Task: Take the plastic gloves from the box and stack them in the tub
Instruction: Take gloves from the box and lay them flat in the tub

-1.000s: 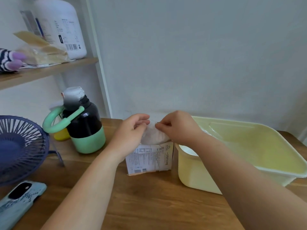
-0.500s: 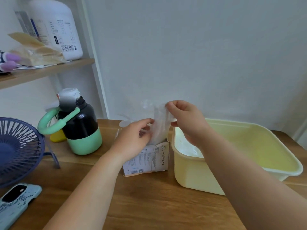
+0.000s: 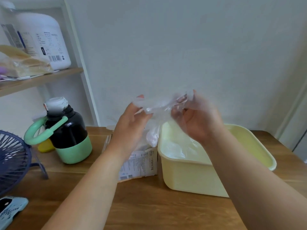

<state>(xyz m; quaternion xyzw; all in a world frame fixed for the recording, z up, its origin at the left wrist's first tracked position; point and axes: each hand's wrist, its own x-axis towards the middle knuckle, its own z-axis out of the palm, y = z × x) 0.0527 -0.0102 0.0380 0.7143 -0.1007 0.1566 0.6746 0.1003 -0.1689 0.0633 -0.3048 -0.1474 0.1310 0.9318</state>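
Lifted higher than before, both hands pinch a clear, crinkled plastic glove (image 3: 159, 106) stretched between left hand (image 3: 131, 125) and right hand (image 3: 197, 120), above box (image 3: 141, 165) and yellow tub (image 3: 191, 178).

Soft daylight, motion-blurred hands (image 3: 166, 120)

I'm seeing the left hand (image 3: 131, 123) and right hand (image 3: 197, 120) pinch a clear plastic glove (image 3: 159, 105) stretched between them above the glove box (image 3: 139, 163), just beside the pale yellow tub (image 3: 191, 178) on the wooden table (image 3: 149, 205), more gloves (image 3: 179, 146) lying in the tub's near-left corner.
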